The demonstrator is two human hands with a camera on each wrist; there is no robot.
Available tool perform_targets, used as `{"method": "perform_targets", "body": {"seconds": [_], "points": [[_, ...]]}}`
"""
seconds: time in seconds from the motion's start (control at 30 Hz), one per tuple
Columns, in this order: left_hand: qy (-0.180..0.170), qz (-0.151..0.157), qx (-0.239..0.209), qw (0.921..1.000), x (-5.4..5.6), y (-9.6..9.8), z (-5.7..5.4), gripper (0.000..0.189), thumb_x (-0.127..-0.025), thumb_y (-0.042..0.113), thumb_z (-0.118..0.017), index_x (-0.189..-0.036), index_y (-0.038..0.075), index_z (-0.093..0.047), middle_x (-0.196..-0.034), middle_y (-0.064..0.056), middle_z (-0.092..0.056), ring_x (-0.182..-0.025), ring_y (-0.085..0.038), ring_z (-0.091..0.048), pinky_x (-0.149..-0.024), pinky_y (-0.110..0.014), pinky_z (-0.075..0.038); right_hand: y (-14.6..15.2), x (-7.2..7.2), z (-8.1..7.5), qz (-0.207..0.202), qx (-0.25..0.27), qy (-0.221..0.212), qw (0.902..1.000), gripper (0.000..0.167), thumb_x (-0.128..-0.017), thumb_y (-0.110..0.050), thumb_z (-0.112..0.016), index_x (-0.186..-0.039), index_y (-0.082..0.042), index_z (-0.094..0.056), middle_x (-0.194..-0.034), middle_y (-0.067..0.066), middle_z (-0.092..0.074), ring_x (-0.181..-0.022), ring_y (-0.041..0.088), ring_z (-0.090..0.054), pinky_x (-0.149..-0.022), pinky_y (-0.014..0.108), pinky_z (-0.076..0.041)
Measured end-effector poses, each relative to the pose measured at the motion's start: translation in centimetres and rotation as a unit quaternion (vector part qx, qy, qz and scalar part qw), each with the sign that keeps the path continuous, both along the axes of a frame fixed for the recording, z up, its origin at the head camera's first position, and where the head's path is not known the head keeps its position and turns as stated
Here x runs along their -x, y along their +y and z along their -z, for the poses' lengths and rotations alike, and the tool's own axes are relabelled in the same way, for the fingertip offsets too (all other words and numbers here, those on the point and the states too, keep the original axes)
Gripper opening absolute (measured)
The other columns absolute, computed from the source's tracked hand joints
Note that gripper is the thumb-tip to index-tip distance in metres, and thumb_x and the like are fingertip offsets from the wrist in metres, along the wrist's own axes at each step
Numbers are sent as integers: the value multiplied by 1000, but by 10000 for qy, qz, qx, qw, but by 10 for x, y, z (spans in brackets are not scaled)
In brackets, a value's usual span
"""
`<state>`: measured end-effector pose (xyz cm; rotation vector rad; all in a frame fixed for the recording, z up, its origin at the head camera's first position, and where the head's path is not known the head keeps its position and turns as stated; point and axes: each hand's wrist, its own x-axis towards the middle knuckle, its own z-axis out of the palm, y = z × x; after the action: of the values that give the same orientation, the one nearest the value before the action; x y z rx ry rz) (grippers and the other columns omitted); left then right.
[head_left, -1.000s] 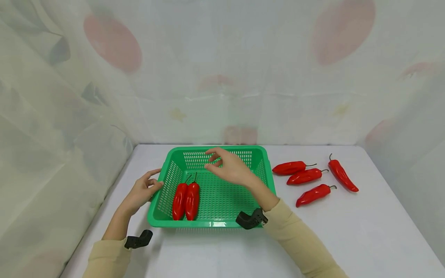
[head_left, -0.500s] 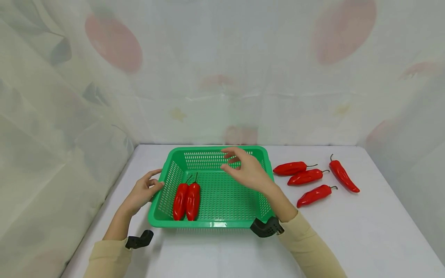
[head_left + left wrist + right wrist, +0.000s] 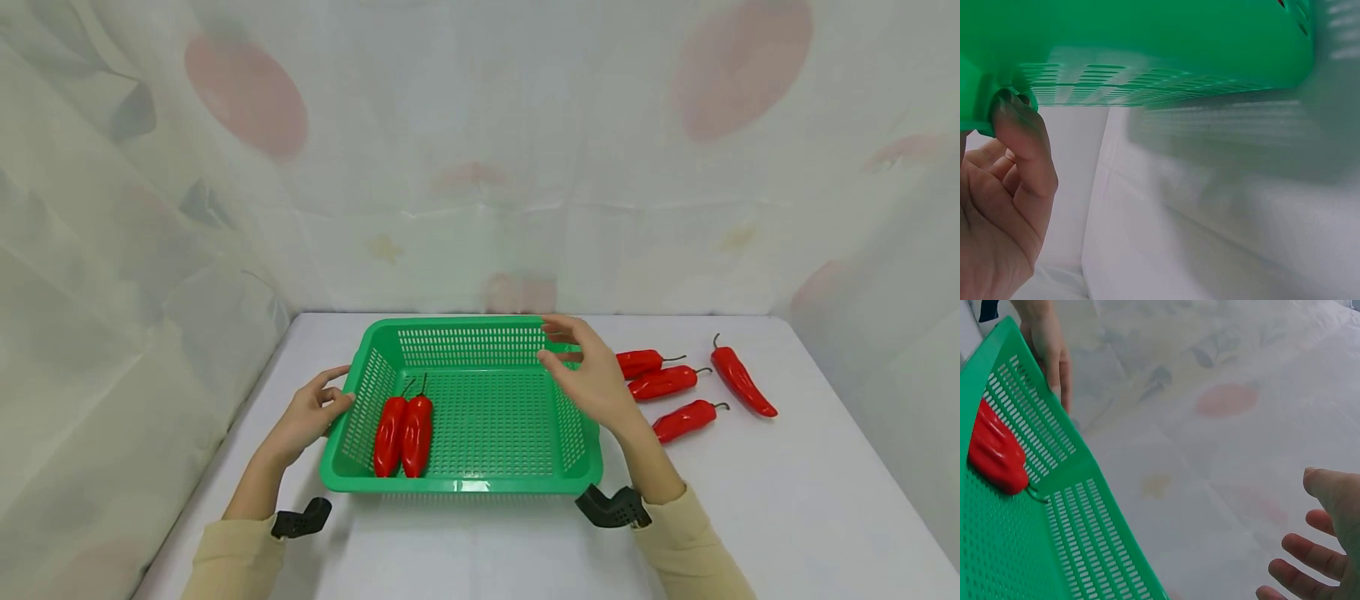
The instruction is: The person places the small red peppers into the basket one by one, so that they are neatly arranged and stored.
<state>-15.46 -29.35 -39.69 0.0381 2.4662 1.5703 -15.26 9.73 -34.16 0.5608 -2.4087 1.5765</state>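
A green plastic basket with slotted walls stands on the table. Two red chili peppers lie side by side inside it at the left, stems pointing to the back. My left hand grips the basket's left rim; in the left wrist view its thumb and curled fingers are at the rim. Above the basket's right wall hovers my right hand, fingers loosely spread and holding nothing. It partly covers nearby red chili peppers on the table.
Several loose red peppers lie right of the basket, one farther off to the right. The white table meets a patterned sheet at the back, and hanging sheets flank both sides.
My right hand has moved rightward from over the middle of the basket to its right wall, with nothing in it. The left hand and the peppers have stayed put.
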Motion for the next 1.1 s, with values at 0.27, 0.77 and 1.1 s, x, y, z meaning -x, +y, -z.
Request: {"method": "perform_targets", "body": {"seconds": [0.27, 0.77, 1.1], "points": [[8, -60, 23, 10000, 7, -9, 18, 58, -94, 17, -52, -144, 8, -23, -87, -17, -53, -69, -22, -64, -61, -37, -56, 33, 4, 29, 892, -21, -32, 9960, 47, -88, -11, -61, -133, -11, -44, -123, 10, -54, -111, 26, -54, -82, 19, -49], [72, -73, 59, 9999, 11, -16, 27, 59, -93, 26, -55, -143, 13, -26, -88, -17, -52, -69, -22, -64, -62, -39, -56, 72, 2, 63, 1831, -75, 19, 9831, 48, -88, -20, -62, -133, -16, -45, -124, 4, -54, -110, 18, -53, -84, 19, -50], [68, -63, 44, 9999, 11, -16, 28, 58, -93, 26, -54, -143, 14, -26, -88, -17, -52, -69, -22, -64, -61, -39, -56, 95, -6, 83, 2320, -226, -229, 9722, 48, -90, -21, -60, -134, -14, -44, -123, 9, -54, -110, 26, -53, -78, 5, -44]]}}
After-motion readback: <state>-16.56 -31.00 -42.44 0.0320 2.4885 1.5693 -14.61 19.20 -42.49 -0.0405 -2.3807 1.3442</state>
